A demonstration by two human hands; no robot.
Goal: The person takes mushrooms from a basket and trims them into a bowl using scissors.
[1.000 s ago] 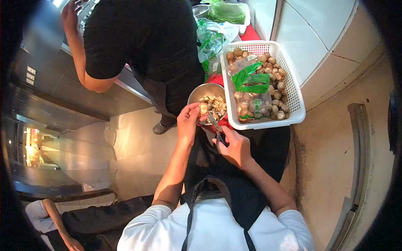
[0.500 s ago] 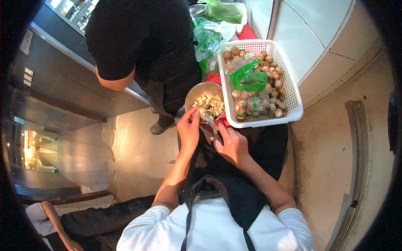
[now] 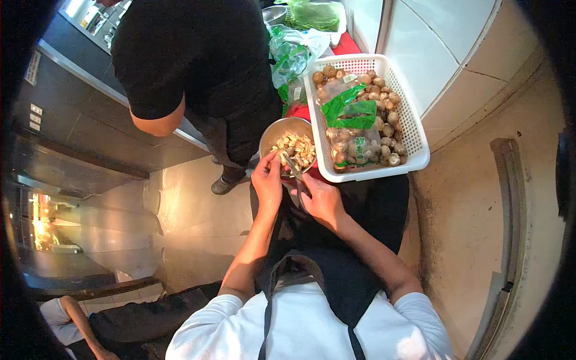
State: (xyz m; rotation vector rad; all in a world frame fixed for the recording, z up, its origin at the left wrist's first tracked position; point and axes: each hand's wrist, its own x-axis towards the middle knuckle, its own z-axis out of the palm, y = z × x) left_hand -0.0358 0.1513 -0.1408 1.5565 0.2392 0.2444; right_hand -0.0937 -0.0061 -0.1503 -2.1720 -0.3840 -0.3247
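Note:
My left hand (image 3: 267, 182) pinches a small mushroom piece (image 3: 282, 155) at the near left rim of a metal bowl (image 3: 269, 135). Cut mushroom pieces (image 3: 300, 146) lie inside the bowl. My right hand (image 3: 321, 200) is wrapped round the handles of scissors (image 3: 294, 170), whose blades point up and left to the mushroom piece. Right of the bowl, a white basket (image 3: 422, 157) holds many whole mushrooms (image 3: 393, 144) and an opened clear and green plastic bag (image 3: 354, 115).
A person in black (image 3: 198, 66) stands close on the left. Plastic bags (image 3: 289, 54) and a basket of green vegetables (image 3: 315, 17) are behind the bowl. A tiled wall (image 3: 429, 54) rises at the right. Another person's arm (image 3: 81, 324) shows at the lower left.
The bowl and basket have shifted slightly left in view. My hands have come closer together over the bowl's near edge, and the standing person's raised forearm has dropped from sight.

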